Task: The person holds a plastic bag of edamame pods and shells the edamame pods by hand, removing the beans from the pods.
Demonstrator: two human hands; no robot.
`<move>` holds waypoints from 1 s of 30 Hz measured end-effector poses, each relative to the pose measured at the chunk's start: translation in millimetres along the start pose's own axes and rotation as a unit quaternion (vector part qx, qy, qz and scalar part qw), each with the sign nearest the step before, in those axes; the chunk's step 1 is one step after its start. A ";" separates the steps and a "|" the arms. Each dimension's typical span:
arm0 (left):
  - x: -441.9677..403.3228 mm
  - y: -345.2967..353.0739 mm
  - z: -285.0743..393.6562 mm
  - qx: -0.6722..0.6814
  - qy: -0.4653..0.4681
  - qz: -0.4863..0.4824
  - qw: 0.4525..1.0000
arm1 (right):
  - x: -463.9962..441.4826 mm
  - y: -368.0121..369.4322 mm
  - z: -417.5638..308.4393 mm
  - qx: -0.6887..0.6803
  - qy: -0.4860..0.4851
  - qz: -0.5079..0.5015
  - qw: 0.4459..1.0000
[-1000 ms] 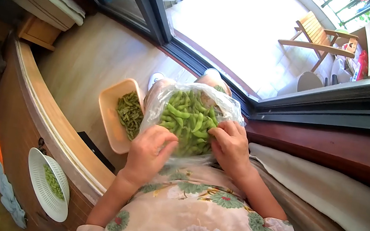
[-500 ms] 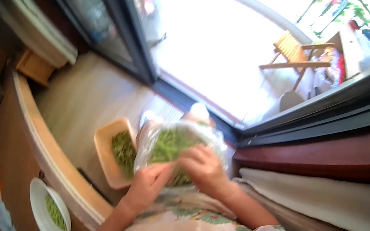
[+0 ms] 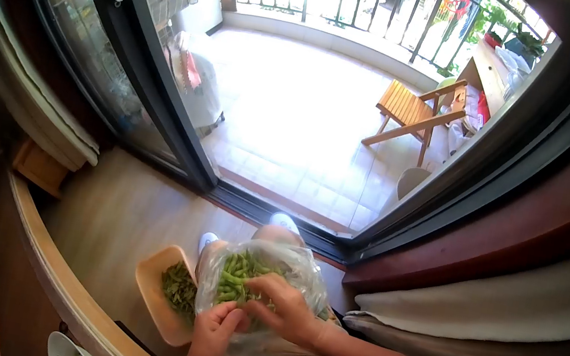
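A clear plastic bag (image 3: 310, 274) of green bean pods (image 3: 235, 276) lies open on my lap. Over its near edge, my left hand (image 3: 214, 329) is closed, with thumb and forefinger pinched together; whatever they pinch is too small to make out. My right hand (image 3: 285, 309) reaches across the pods from the right. Its forefinger and thumb are apart, and the thumb side comes close to my left fingertips. Beside the bag on the left, a peach-coloured basin (image 3: 149, 280) holds darker green pods or husks (image 3: 179, 287).
At the lower left, a white bowl (image 3: 60, 348) with green contents is partly cut off. A curved wooden edge (image 3: 64, 284) runs along my left. Ahead are a dark sliding-door frame (image 3: 185, 137) and a balcony with a wooden folding chair (image 3: 408, 108). Curtains (image 3: 486, 290) hang at right.
My view has tilted up, so the bag, basin and hands sit lower and more balcony shows. My right forefinger has lifted away from my left fingertips.
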State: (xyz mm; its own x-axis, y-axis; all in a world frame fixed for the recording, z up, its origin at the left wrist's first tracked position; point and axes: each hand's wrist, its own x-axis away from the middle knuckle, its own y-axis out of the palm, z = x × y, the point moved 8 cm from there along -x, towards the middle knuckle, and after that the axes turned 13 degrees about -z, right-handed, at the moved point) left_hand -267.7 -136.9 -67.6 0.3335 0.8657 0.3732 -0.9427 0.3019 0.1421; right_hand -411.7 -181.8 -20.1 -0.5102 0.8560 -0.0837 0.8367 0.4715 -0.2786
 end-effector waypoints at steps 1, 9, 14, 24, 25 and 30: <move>-1.7 2.2 1.4 -0.001 0.021 -0.007 1.000 | 1.1 3.2 6.4 -0.015 0.017 -0.027 0.999; 0.4 11.8 9.7 -0.047 0.048 -0.031 0.997 | 2.3 10.2 17.3 -0.093 -0.004 -0.057 0.994; 4.4 10.0 14.6 -0.190 0.038 -0.018 0.981 | 5.4 24.0 31.3 -0.207 0.085 -0.122 0.967; 6.5 20.8 34.5 -0.247 0.082 -0.002 0.966 | 6.2 23.4 29.2 -0.223 0.106 -0.185 0.951; 6.4 20.6 34.6 -0.247 0.086 -0.003 0.965 | 5.4 22.7 26.8 -0.211 0.108 -0.189 0.953; 8.3 19.8 35.2 -0.264 0.089 -0.005 0.961 | 2.4 25.1 25.2 -0.184 0.102 -0.194 0.958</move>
State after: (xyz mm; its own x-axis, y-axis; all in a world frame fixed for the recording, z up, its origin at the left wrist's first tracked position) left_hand -283.2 -137.9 -29.5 0.3795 0.9021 0.2053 -0.8294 0.4300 -0.3567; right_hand -397.0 -173.2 -51.4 -0.7790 0.6072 0.1566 0.6246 0.7734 0.1081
